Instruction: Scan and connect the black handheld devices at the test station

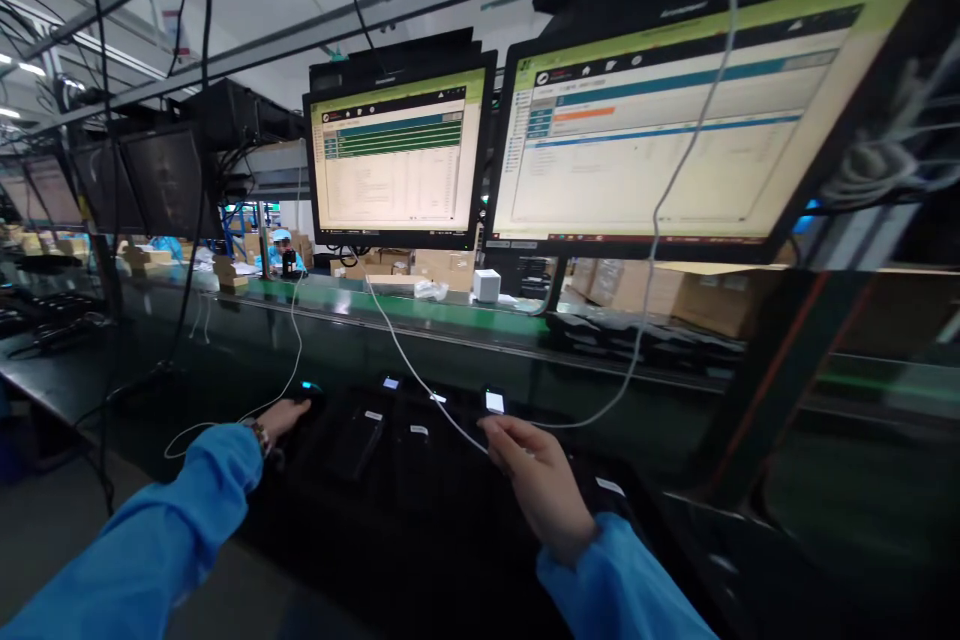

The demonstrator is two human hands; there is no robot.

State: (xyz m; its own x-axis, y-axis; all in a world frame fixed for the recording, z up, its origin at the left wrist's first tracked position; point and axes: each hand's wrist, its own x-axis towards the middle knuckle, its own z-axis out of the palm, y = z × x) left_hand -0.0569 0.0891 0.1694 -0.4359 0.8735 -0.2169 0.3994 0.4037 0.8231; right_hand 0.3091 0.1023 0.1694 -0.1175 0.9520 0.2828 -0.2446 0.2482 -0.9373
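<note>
Left hand [286, 417] lies palm-down on a black unit [307, 398], grip unclear; right hand [538, 482] pinches a white cable [397, 340] between nearly closed fingers! Units [360, 442] lined up under the monitors [645, 120], within easy reach

**Blue sleeves are stretching over a black bench [420, 520]**

The left sleeve [142, 540] and right sleeve [607, 580] are showing bright sky blue, while a white cable [420, 385] is crossing the bench. The right monitor [660, 110] is glowing pale yellow, with a lime-green top band, a teal bar and an orange bar. The middle monitor [397, 155] is showing green and teal stripes. A green strip [390, 305] is running past a white cube [487, 285] and tan cartons [442, 265]. A co-worker's cap [281, 235] is showing pale blue. The bracelet [260, 437] is looking brown and patterned, though it is too small to be sure.
</note>
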